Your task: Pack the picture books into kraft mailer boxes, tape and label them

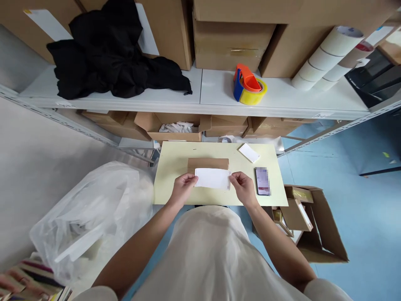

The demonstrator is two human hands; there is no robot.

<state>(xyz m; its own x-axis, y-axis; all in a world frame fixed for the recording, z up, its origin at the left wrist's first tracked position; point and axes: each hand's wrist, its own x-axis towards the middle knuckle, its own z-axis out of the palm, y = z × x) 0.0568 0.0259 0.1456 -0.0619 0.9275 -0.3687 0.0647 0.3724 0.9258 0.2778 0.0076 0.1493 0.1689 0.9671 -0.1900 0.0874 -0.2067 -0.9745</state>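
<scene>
A white paper label (213,178) is stretched between my two hands, its printing too faint to read. My left hand (183,187) pinches the label's left end, and my right hand (243,188) pinches the right end. Behind the label a brown cardboard box (208,163) lies on the pale yellow table (171,179), partly hidden by the paper. To the right of my right hand lies a phone (262,181) with its screen lit. Farther back on the table is a white stack of labels (249,153).
A shelf (216,90) behind the table carries black cloth (103,50), a tape dispenser (249,85), label rolls (328,54) and large cartons (233,44). On the left stands a clear plastic bag (97,213). An open carton (328,234) with small boxes sits at the right on the floor.
</scene>
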